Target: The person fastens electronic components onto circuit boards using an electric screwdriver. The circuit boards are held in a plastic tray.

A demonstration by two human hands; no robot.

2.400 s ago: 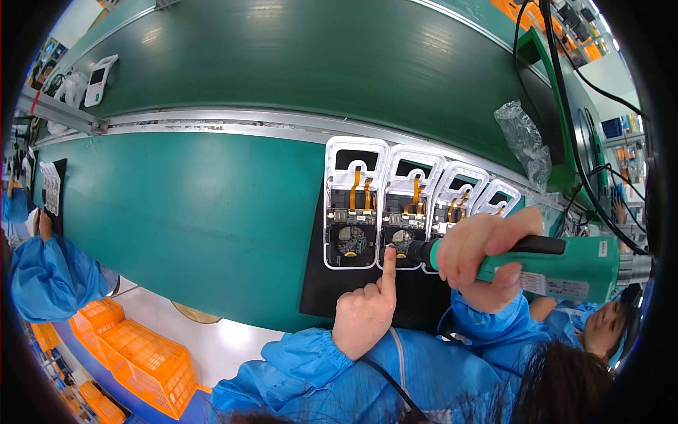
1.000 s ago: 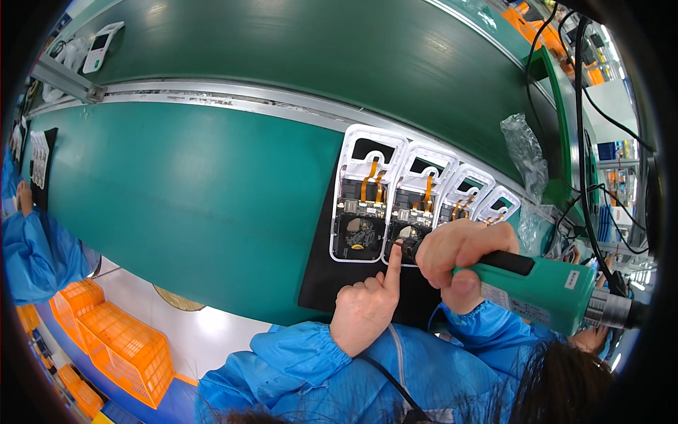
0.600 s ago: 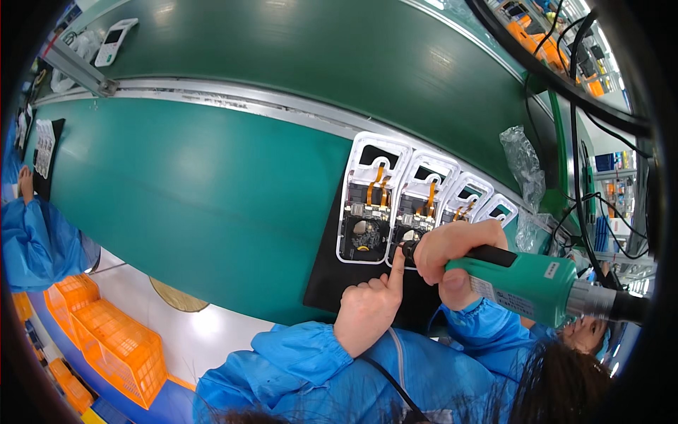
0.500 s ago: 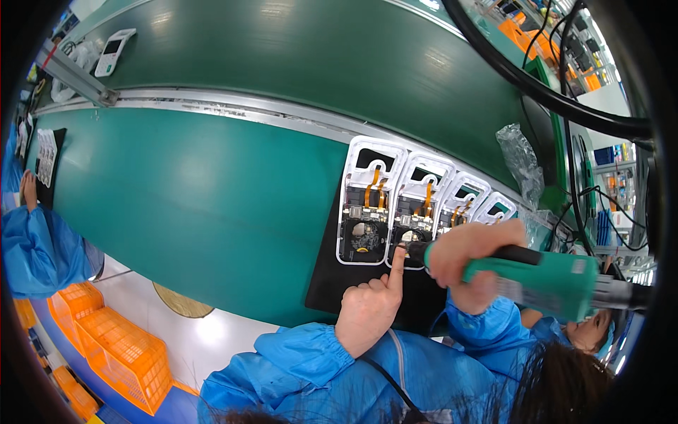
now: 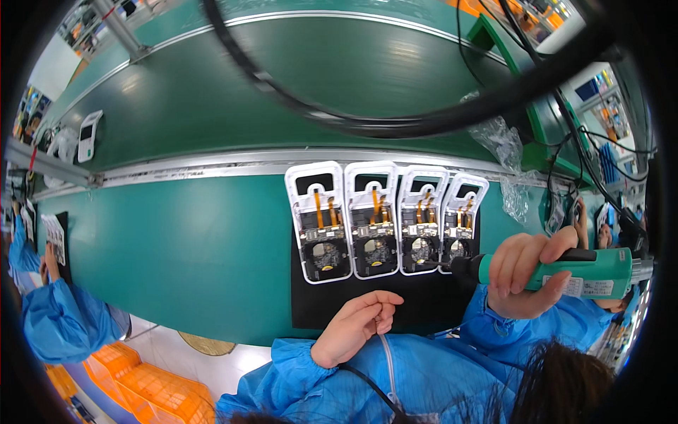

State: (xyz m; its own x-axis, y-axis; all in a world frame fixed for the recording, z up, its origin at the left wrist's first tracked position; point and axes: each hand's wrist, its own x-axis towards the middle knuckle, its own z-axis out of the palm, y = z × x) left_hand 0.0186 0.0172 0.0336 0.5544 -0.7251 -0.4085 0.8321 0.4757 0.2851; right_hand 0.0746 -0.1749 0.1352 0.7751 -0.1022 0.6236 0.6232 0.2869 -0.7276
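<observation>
My right hand (image 5: 526, 272) is wrapped round a green electric screwdriver (image 5: 590, 277), held level, its black nose and thin bit pointing left. The bit's tip reaches the lower part of the third white device housing (image 5: 424, 220); whether it touches cannot be seen. Lower left of it, my left hand (image 5: 358, 324) hovers over the black mat (image 5: 311, 304), index finger stretched rightward and the others curled; anything inside is hidden. Beside the third housing stand a first (image 5: 321, 222), a second (image 5: 373, 219) and a rightmost housing (image 5: 462, 222), each with orange ribbon cables and dark circuit boards.
A thick black cable (image 5: 367, 127) arcs across the upper view. Behind the housings runs a metal rail (image 5: 212, 162), with crumpled clear plastic (image 5: 519, 201) at right. A white handheld device (image 5: 88, 136) lies far left. Another person's blue sleeve (image 5: 67, 321) is at left, near orange crates (image 5: 159, 389).
The view has shifted. My left index finger has left the second housing and drawn back toward me. The screwdriver has moved right, its bit now at the third housing.
</observation>
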